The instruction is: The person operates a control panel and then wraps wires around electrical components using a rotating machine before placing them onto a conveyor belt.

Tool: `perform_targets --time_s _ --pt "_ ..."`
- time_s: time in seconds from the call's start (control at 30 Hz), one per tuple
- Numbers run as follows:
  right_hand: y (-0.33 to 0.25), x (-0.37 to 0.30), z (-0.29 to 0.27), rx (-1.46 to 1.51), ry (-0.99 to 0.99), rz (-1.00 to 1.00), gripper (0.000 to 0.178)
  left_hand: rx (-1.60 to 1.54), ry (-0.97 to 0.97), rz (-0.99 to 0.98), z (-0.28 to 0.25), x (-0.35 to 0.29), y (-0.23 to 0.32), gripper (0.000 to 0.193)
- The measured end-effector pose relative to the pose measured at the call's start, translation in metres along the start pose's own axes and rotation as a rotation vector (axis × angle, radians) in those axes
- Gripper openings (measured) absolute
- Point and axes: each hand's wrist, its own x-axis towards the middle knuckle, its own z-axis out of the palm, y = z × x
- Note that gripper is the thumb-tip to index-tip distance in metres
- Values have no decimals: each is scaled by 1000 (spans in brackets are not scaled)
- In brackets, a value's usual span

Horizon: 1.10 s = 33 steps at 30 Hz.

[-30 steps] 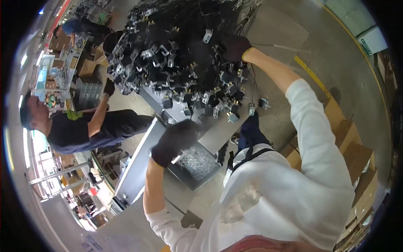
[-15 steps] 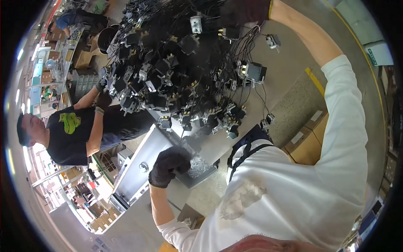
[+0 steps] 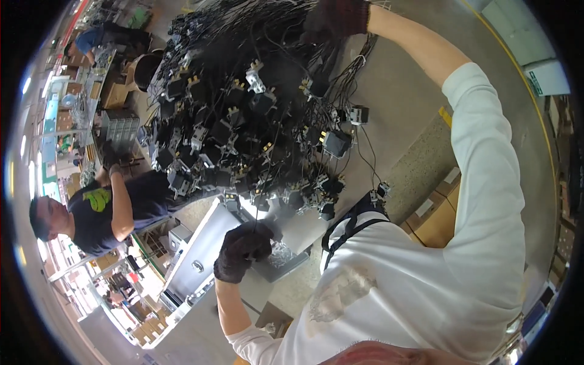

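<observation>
A large heap of black power adapters [image 3: 210,131] with metal-pronged plugs and thin black cords [image 3: 243,30] fills the upper middle. My left hand [image 3: 243,250], in a dark knit glove, is closed below the heap's near edge, with a thin black cord running up from its fingers. At the top, my right hand [image 3: 337,21], also gloved, reaches over the cords at the far right of the heap. Its fingers are dark against the cords and hard to make out. A bulky adapter with brass-coloured prongs [image 3: 336,143] hangs on the heap's right side.
A grey tray with clear plastic scraps [image 3: 280,255] lies beside my left hand. Cardboard boxes [image 3: 433,216] stand on the floor to the right. At the left, a co-worker in a dark shirt [image 3: 100,213] faces the heap near grey crates [image 3: 118,128]. Another person works farther back.
My right hand has come left and slightly down. The adapters have shifted left and lower in view. The co-worker's hands have drawn away from the heap. My left hand stays closed near the same place.
</observation>
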Motion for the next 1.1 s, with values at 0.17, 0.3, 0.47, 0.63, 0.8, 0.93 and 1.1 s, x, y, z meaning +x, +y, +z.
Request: perform_targets --time_s 0.17,0.3,0.47,0.63,0.8,0.93,1.1 --pt "6 5 -6 -142 -111 106 23 304 170 306 11 71 0 24" --pt "27 13 71 -289 -280 338 20 780 366 582 29 135 14 22" --pt "-15 -35 111 23 234 320 38 1387 738 608 24 154 21 28" --pt "-136 -65 10 238 211 597 26 1700 847 664 19 147 1 37" --pt "-236 -177 12 524 -330 840 32 1987 1034 839 38 125 12 40" --pt "-330 -255 35 628 -589 872 60 1872 1003 1328 66 106 -17 30" --pt "-411 -241 54 799 -649 1217 79 1564 381 1099 129 82 -74 20"
